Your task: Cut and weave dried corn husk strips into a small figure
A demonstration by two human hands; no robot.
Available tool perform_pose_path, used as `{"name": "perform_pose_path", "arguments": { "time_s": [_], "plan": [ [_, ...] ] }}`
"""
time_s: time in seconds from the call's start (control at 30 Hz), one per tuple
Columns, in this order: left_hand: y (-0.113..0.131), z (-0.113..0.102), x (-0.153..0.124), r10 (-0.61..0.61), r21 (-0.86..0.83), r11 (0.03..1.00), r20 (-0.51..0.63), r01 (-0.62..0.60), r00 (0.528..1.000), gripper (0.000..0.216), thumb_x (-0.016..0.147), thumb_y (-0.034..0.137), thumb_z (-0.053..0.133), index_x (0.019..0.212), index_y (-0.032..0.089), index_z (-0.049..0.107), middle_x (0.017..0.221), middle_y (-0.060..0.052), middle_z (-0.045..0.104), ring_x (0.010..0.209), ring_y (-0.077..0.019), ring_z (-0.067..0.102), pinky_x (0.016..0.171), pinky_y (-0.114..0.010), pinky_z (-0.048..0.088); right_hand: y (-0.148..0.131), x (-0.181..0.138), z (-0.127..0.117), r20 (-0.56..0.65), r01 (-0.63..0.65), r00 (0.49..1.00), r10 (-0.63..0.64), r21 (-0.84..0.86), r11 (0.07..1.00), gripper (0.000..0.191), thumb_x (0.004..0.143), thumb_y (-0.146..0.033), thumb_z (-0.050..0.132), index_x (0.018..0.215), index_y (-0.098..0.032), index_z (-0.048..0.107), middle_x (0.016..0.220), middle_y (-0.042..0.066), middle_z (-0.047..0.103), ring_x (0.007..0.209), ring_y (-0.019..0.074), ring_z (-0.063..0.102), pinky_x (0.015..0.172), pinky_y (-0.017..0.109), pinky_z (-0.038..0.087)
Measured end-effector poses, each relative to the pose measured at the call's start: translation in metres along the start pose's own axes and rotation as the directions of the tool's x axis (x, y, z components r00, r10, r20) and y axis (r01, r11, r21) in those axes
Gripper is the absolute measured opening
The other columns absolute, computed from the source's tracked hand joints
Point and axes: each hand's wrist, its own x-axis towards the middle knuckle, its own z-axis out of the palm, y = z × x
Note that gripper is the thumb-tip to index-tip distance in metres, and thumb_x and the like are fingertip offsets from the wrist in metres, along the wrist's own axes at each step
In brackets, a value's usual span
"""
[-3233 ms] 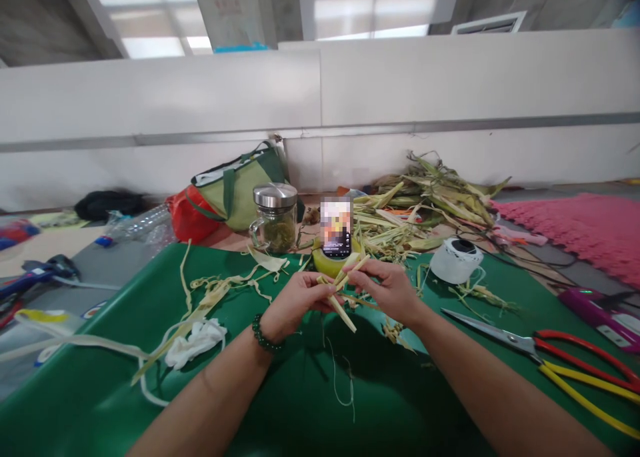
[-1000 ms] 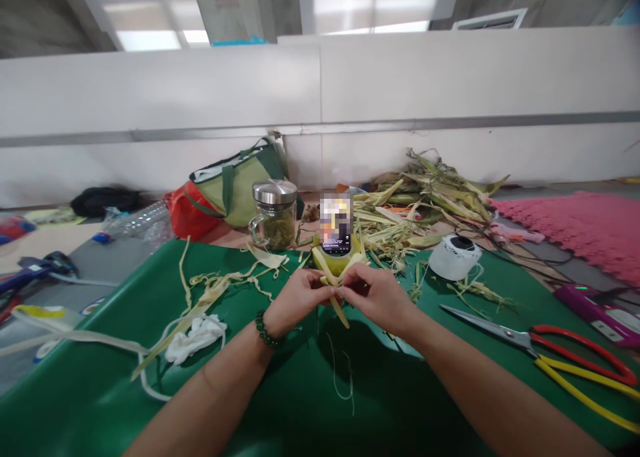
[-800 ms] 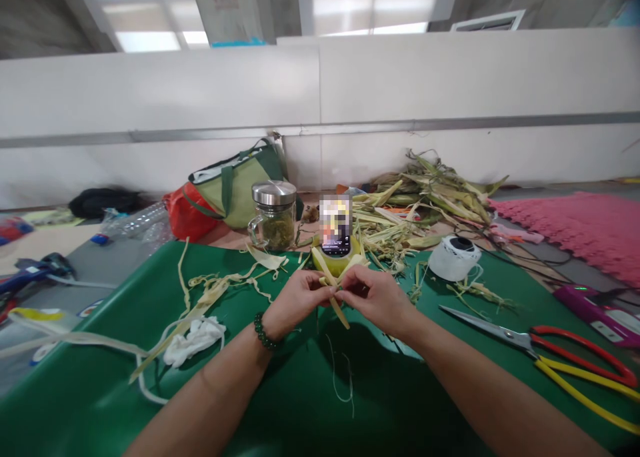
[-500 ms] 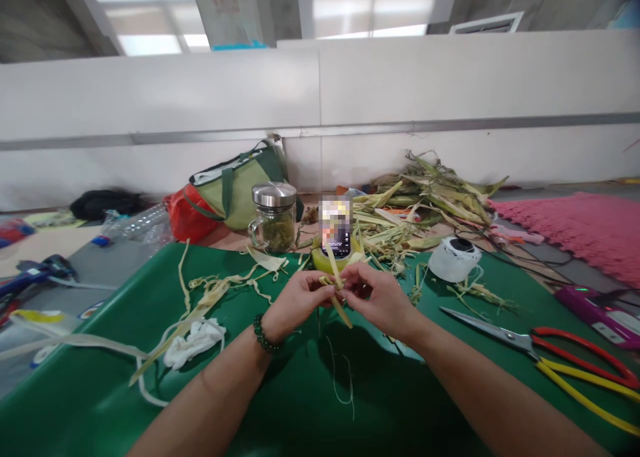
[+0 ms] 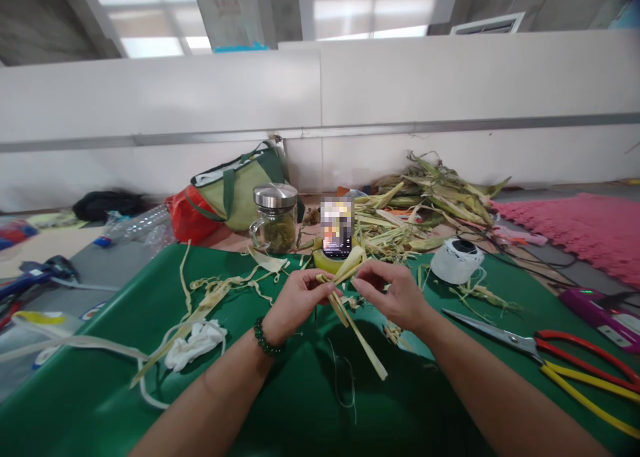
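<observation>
My left hand, with a dark bead bracelet at the wrist, is closed in a pinch on pale yellow husk strips above the green mat. My right hand pinches the same bundle of strips from the right. One long strip hangs down and to the right from between the two hands. Shorter ends stick up toward the phone.
Red and yellow scissors lie at the right. A white twine roll, a lidded glass jar, a heap of corn husks, a green bag, loose strips and a white cloth surround the hands. A pink mat lies far right.
My hands have drawn slightly apart, the right one moving right. A long strip now hangs out below them, longer than before.
</observation>
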Motion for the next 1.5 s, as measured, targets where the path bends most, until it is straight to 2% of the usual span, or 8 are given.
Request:
{"name": "perform_pose_path", "arguments": {
  "time_s": [0.33,0.7,0.93,1.07,1.2,1.33,1.4,1.5],
  "plan": [
    [0.000,0.003,-0.002,-0.065,-0.028,0.997,0.085,0.068,0.994,0.020,0.060,0.030,0.073,0.069,0.013,0.065,0.061,-0.002,0.067,0.061,-0.0154,0.062,0.058,-0.024,0.046,0.010,0.009,0.007,-0.212,0.036,0.974,-0.086,-0.229,0.973,0.012,0.081,-0.031,0.057,0.082,-0.019,0.059,0.080,0.006,0.061,0.077,0.0198,0.055,0.070,0.030,0.042],
    [-0.002,0.000,0.001,-0.079,-0.045,0.996,0.054,0.082,0.995,0.026,0.055,0.033,0.074,0.067,0.012,0.064,0.059,-0.003,0.067,0.058,-0.0143,0.060,0.057,-0.024,0.045,0.000,0.018,-0.002,0.084,-0.174,0.983,0.164,0.131,0.976,0.014,0.076,-0.029,0.059,0.070,-0.017,0.065,0.062,0.000,0.061,0.058,0.0122,0.055,0.053,0.021,0.040],
    [-0.001,0.001,0.000,-0.072,-0.077,0.994,0.042,0.075,0.996,0.025,0.055,0.031,0.074,0.067,0.011,0.065,0.060,-0.002,0.067,0.058,-0.0146,0.060,0.057,-0.025,0.046,-0.016,0.028,-0.019,0.333,-0.287,0.891,0.309,-0.116,0.951,0.020,0.077,-0.032,0.059,0.070,-0.015,0.068,0.056,0.001,0.061,0.051,0.0114,0.053,0.046,0.020,0.034],
    [-0.002,0.002,0.001,-0.071,-0.066,0.995,0.051,0.074,0.996,0.023,0.055,0.030,0.074,0.066,0.011,0.065,0.059,-0.002,0.066,0.058,-0.0136,0.060,0.056,-0.023,0.045,-0.017,0.040,-0.030,0.404,-0.169,0.883,0.240,-0.203,0.964,0.027,0.077,-0.038,0.058,0.072,-0.015,0.070,0.065,0.002,0.065,0.060,0.0133,0.055,0.052,0.022,0.037],
    [-0.002,0.003,-0.001,-0.107,-0.055,0.992,0.126,0.115,0.986,0.025,0.055,0.031,0.075,0.066,0.012,0.064,0.059,-0.002,0.067,0.057,-0.0139,0.061,0.056,-0.023,0.045,0.011,0.055,-0.040,0.652,-0.133,0.758,0.008,0.142,0.981,0.022,0.076,-0.026,0.055,0.088,-0.015,0.069,0.079,0.002,0.068,0.075,0.0157,0.061,0.067,0.025,0.046],
    [-0.004,0.005,-0.004,-0.140,-0.045,0.987,0.247,0.155,0.959,0.029,0.056,0.034,0.077,0.071,0.012,0.064,0.060,-0.003,0.067,0.057,-0.0144,0.061,0.056,-0.023,0.045,0.055,0.070,-0.025,0.147,-0.176,0.973,0.175,-0.007,0.984,0.024,0.072,-0.024,0.059,0.093,-0.014,0.064,0.084,0.005,0.066,0.074,0.0169,0.060,0.066,0.028,0.047],
    [-0.006,0.006,-0.004,-0.144,-0.026,0.987,0.294,0.159,0.945,0.029,0.058,0.035,0.076,0.071,0.012,0.064,0.060,-0.003,0.067,0.057,-0.0140,0.061,0.056,-0.023,0.044,0.071,0.076,-0.009,-0.044,-0.271,0.963,0.267,-0.147,0.951,0.035,0.070,-0.027,0.065,0.101,-0.013,0.060,0.088,0.008,0.066,0.074,0.0179,0.060,0.066,0.029,0.047],
    [-0.007,0.006,-0.003,-0.137,-0.021,0.988,0.308,0.150,0.942,0.030,0.058,0.036,0.076,0.071,0.012,0.064,0.061,-0.003,0.067,0.057,-0.0133,0.061,0.057,-0.023,0.044,0.082,0.083,0.012,-0.022,-0.313,0.949,0.315,-0.205,0.927,0.051,0.064,-0.026,0.072,0.112,-0.015,0.055,0.088,0.006,0.068,0.076,0.0191,0.062,0.067,0.028,0.047]
  ]
}}
